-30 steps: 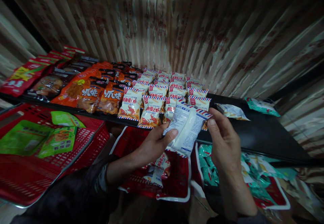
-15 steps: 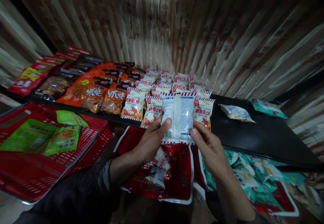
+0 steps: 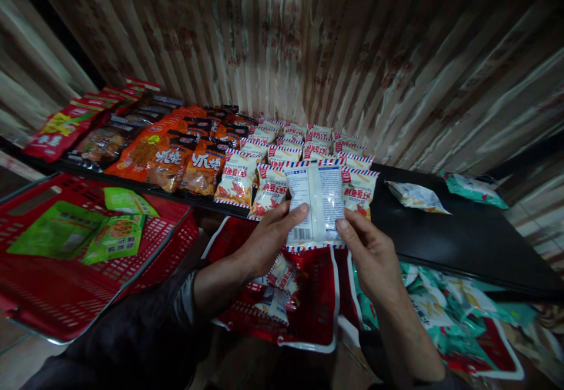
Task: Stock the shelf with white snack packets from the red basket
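Observation:
Between my two hands is a white snack bag point(image 3: 315, 205) with red and blue striped ends, its printed back and barcode facing me. My left hand point(image 3: 271, 237) grips its left side, thumb lying over the front. On the right edge, my right hand point(image 3: 368, 249) pinches the bag between thumb and fingers. Behind it, rows of matching snack bags point(image 3: 238, 177) stand on the black shelf point(image 3: 423, 237). Below the held bag is a red basket point(image 3: 324, 302) with a white rim, holding a few similar bags point(image 3: 282, 278).
Orange snack packs point(image 3: 205, 167) and red packs point(image 3: 57, 134) fill the shelf's left part. A white bag point(image 3: 416, 196) and a teal bag point(image 3: 473, 189) lie at right. One red basket point(image 3: 171, 255) holds green packets point(image 3: 117, 237); another contains teal bags point(image 3: 434, 311). Corrugated sheeting point(image 3: 282, 43) rises behind.
The view has shifted slightly, so the scene sits a little further right. Both hands still hold the same snack bag, back side facing me.

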Available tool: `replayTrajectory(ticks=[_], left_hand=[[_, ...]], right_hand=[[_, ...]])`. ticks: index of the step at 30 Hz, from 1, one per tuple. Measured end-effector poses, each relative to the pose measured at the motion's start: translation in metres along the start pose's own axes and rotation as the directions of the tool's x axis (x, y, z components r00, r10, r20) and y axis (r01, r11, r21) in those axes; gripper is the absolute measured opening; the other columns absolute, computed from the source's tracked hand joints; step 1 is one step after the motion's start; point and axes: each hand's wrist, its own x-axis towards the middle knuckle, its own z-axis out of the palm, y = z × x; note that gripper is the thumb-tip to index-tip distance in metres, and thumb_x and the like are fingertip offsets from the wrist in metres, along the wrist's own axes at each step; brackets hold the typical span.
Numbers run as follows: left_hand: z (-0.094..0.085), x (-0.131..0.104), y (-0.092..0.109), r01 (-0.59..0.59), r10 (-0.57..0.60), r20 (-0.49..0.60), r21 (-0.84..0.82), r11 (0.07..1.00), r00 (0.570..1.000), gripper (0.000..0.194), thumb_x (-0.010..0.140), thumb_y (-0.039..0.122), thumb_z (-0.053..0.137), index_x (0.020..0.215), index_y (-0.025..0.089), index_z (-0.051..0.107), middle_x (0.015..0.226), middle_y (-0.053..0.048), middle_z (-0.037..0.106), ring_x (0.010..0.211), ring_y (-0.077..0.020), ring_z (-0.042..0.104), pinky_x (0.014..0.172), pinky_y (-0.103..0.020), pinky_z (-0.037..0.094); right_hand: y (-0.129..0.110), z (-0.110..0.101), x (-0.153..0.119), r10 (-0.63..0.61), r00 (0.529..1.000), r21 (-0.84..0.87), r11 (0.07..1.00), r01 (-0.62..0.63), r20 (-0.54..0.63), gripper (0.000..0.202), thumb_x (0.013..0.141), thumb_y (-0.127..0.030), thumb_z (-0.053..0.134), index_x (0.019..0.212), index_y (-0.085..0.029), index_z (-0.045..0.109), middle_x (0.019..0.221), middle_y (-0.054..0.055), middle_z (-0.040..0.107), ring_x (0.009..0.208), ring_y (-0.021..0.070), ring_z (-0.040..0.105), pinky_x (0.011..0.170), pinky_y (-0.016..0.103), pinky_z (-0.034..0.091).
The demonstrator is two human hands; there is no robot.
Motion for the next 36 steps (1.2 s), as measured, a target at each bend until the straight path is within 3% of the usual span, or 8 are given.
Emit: replayTrajectory(ticks=[5,8,11,15,17,21,30,36], left_hand=[[0.000,-0.001,-0.001,0.003,-0.003,-0.050,0.008,1.000,0.999,0.036,0.077,0.038,0.074,0.104,0.015,0.070,0.107,-0.010,0.074,0.101,-0.0266,0.068,0.092,-0.039,0.049],[0.000,0.000,-0.001,-0.052,0.051,-0.069,-0.016,0.999,0.996,0.041,0.075,0.036,0.077,0.109,0.015,0.067,0.110,-0.010,0.073,0.101,-0.0268,0.068,0.093,-0.040,0.049],[0.000,0.001,-0.002,-0.075,0.073,-0.092,-0.021,0.997,0.993,0.043,0.073,0.035,0.078,0.107,0.013,0.066,0.109,-0.011,0.073,0.102,-0.0278,0.068,0.094,-0.041,0.049],[0.000,0.001,-0.002,-0.111,0.108,-0.115,-0.023,0.994,0.988,0.042,0.072,0.034,0.079,0.106,0.014,0.064,0.112,-0.011,0.072,0.104,-0.0277,0.066,0.095,-0.042,0.048],[0.000,0.001,-0.002,-0.111,0.107,-0.129,-0.024,0.994,0.986,0.042,0.072,0.033,0.079,0.106,0.014,0.063,0.113,-0.011,0.071,0.104,-0.0271,0.066,0.095,-0.042,0.048],[0.000,0.001,0.000,-0.113,0.107,-0.141,-0.029,0.993,0.984,0.041,0.074,0.032,0.077,0.107,0.013,0.062,0.110,-0.011,0.072,0.108,-0.0266,0.065,0.097,-0.041,0.047],[0.001,0.001,0.002,-0.095,0.094,-0.132,-0.002,0.995,0.987,0.041,0.074,0.033,0.077,0.107,0.014,0.063,0.102,-0.010,0.073,0.103,-0.0262,0.066,0.090,-0.038,0.050],[0.002,-0.001,0.000,-0.162,0.167,-0.119,0.047,0.986,0.979,0.043,0.074,0.031,0.078,0.109,0.015,0.060,0.112,-0.010,0.070,0.103,-0.0252,0.065,0.088,-0.037,0.049]], right_hand=[[0.002,0.005,-0.001,-0.028,1.000,-0.062,0.998,0.028,-0.007,0.036,0.085,-0.048,0.065,0.112,-0.025,0.069,0.110,0.005,0.074,0.100,0.0236,0.069,0.088,0.039,0.056],[0.004,0.007,-0.003,-0.132,0.989,-0.242,0.964,0.113,-0.061,0.043,0.087,-0.046,0.062,0.124,-0.024,0.062,0.122,0.009,0.068,0.108,0.0254,0.065,0.092,0.043,0.054],[0.003,0.007,-0.005,-0.343,0.939,-0.494,0.823,0.281,-0.036,0.046,0.089,-0.040,0.060,0.132,-0.024,0.055,0.129,0.011,0.063,0.115,0.0263,0.060,0.098,0.048,0.049],[0.001,0.008,-0.006,-0.583,0.809,-0.679,0.561,0.473,0.082,0.041,0.091,-0.032,0.059,0.131,-0.024,0.056,0.127,0.011,0.062,0.120,0.0267,0.055,0.103,0.052,0.043],[0.000,0.009,-0.006,-0.597,0.794,-0.697,0.520,0.493,0.116,0.041,0.092,-0.031,0.058,0.132,-0.025,0.055,0.128,0.011,0.062,0.120,0.0264,0.054,0.102,0.051,0.044],[0.000,0.012,-0.007,-0.570,0.807,-0.693,0.520,0.499,0.153,0.043,0.092,-0.031,0.056,0.134,-0.026,0.053,0.131,0.011,0.059,0.123,0.0273,0.053,0.103,0.053,0.042],[0.001,0.013,-0.009,-0.592,0.788,-0.695,0.495,0.521,0.170,0.044,0.091,-0.028,0.058,0.134,-0.024,0.054,0.135,0.012,0.057,0.125,0.0286,0.051,0.105,0.054,0.042],[-0.001,0.015,-0.016,-0.583,0.783,-0.688,0.477,0.547,0.218,0.060,0.091,-0.031,0.059,0.147,-0.025,0.038,0.145,0.014,0.049,0.134,0.0300,0.045,0.109,0.057,0.038]])
